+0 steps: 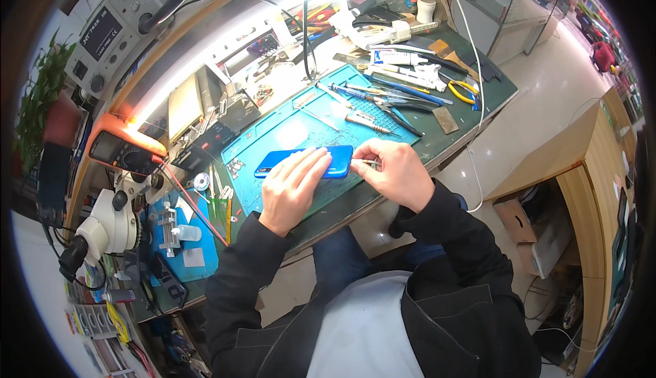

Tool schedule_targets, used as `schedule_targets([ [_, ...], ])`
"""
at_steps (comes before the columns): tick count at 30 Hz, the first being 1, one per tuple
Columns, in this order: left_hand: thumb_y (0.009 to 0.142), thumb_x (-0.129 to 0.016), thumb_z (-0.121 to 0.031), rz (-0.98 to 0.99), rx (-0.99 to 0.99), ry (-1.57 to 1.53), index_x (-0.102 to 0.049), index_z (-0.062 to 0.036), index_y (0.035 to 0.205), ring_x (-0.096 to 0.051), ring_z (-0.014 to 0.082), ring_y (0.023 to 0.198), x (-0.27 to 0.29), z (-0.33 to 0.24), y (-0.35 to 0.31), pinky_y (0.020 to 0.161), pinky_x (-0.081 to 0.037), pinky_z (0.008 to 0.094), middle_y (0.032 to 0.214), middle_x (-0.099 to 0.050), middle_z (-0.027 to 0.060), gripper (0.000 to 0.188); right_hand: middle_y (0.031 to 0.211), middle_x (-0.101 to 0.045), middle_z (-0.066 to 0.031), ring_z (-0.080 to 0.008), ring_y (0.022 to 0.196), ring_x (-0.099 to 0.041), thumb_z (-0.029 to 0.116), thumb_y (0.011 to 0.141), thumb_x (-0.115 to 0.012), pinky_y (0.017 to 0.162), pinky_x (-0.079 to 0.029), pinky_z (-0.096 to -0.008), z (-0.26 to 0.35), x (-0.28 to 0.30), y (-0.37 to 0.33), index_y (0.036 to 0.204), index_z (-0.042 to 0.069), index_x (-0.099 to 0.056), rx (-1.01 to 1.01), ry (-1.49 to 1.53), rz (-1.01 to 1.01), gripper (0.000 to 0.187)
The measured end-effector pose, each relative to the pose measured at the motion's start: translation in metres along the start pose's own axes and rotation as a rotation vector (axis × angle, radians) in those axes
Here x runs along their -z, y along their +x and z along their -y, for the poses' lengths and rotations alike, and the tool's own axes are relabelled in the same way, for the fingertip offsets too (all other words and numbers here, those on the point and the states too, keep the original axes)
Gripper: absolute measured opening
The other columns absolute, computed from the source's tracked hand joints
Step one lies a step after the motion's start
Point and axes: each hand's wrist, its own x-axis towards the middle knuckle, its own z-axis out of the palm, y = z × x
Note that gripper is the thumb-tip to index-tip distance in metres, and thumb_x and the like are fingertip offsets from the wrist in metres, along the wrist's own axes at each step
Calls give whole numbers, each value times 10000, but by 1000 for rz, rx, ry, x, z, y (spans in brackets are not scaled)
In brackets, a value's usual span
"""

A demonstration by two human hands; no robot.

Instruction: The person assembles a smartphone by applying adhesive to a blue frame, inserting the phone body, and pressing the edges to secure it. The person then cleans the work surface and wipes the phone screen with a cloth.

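A blue smartphone (339,162) is back side up over the turquoise work mat (273,128), near the bench's front edge. Across its back lie the fingers of my left hand (294,185), which grips it; the thumb is hidden. My right hand (396,171) is at the phone's right end, thumb and forefinger pinched on a slim whitish cable plug (364,162). The plug's tip meets the phone's edge, but whether it is fully inserted I cannot tell. A white cable (473,159) hangs down past my right sleeve.
Beyond the phone lie tweezers, screwdrivers (369,124) and yellow-handled pliers (465,93). An orange multimeter (121,147) and a microscope (106,227) stand at left, with a power supply (113,33) above. A clear bottle (187,233) sits on a blue mat. At right is a wooden cabinet (547,152).
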Motion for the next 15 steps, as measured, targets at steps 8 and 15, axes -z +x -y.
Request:
schedule_targets([
  [8, 785, -659, 40, -111, -6, -25, -723, -60, 1156, -714, 272, 1119, 2, 4, 2, 948, -566, 390, 1186, -748, 96, 389, 777, -708, -129, -223, 638, -655, 200, 874, -783, 627, -530, -329, 12, 8, -1, 1017, 45, -757, -5, -14, -6, 212],
  [15, 880, -670, 82, -247, 376, -537, -715, -1, 1120, -742, 269, 1045, 3, 0, -4, 924, -561, 340, 1100, -770, 136, 258, 852, -720, -103, -228, 659, -640, 155, 823, -837, 642, -533, -322, 20, 9, 6, 1142, 88, -761, 204, 69, -208, 334],
])
